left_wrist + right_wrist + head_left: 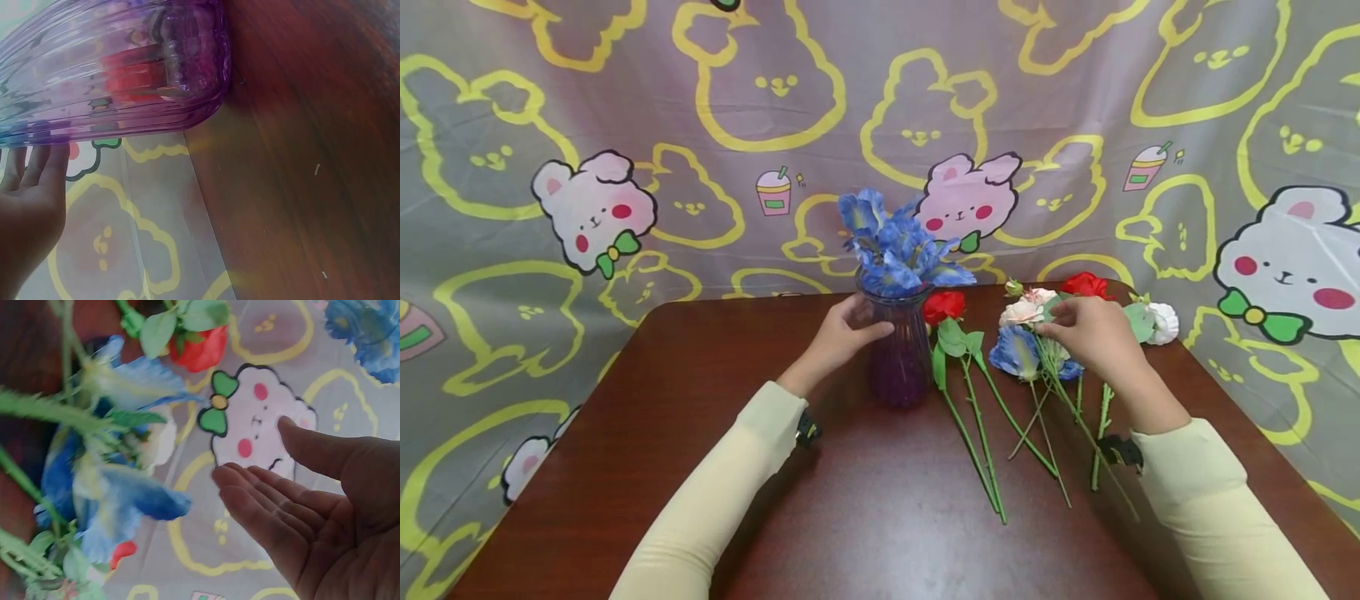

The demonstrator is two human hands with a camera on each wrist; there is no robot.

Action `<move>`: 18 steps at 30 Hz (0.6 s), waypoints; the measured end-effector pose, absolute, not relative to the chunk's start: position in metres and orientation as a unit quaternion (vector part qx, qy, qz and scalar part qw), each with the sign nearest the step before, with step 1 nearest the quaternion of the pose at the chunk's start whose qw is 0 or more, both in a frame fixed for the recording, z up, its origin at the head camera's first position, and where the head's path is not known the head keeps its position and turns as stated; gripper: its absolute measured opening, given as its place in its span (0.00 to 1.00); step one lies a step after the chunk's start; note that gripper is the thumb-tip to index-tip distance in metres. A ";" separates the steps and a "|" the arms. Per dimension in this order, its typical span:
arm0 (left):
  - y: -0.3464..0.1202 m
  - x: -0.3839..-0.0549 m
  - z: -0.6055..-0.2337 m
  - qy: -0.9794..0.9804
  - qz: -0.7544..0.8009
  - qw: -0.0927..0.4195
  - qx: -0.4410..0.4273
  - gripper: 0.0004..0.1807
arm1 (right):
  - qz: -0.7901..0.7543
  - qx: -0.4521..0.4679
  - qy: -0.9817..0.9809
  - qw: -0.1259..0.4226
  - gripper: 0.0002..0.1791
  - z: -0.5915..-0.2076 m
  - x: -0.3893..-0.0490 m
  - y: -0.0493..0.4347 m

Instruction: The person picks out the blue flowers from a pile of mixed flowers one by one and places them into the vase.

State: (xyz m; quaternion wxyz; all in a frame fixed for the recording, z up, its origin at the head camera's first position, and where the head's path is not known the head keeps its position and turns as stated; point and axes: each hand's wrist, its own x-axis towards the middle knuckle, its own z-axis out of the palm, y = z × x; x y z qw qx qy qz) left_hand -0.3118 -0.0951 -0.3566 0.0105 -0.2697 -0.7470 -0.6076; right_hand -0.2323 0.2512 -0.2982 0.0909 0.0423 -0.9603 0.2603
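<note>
A purple ribbed glass vase (901,358) stands upright on the table with several blue irises (895,246) in its mouth. My left hand (853,333) holds the vase's upper left side, thumb across the front and fingers behind. In the left wrist view, fingertips (47,159) meet the purple glass (144,81). Over the loose flowers at the right, my right hand (1093,329) has its fingers loosely extended. The right wrist view shows that hand's palm (306,519) bare, beside a blue iris (119,494) with drooping petals.
Right of the vase lie red roses (946,307) with long green stems (977,433). Pale pink flowers (1026,310), another red rose (1086,286) and a white flower (1163,323) lie farther right. A patterned curtain (820,100) hangs behind the brown table (700,375).
</note>
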 end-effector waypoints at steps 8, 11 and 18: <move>-0.097 -0.311 -0.358 -0.754 -0.600 0.014 -0.266 0.34 | 0.206 0.026 -0.978 -0.022 0.17 -0.318 -0.238 0.277; -0.097 -0.311 -0.358 -0.756 -0.597 0.014 -0.268 0.36 | 0.188 0.043 -0.980 -0.037 0.21 -0.327 -0.239 0.281; -0.097 -0.312 -0.358 -0.756 -0.597 0.012 -0.267 0.45 | 0.185 0.033 -0.980 -0.072 0.19 -0.343 -0.238 0.279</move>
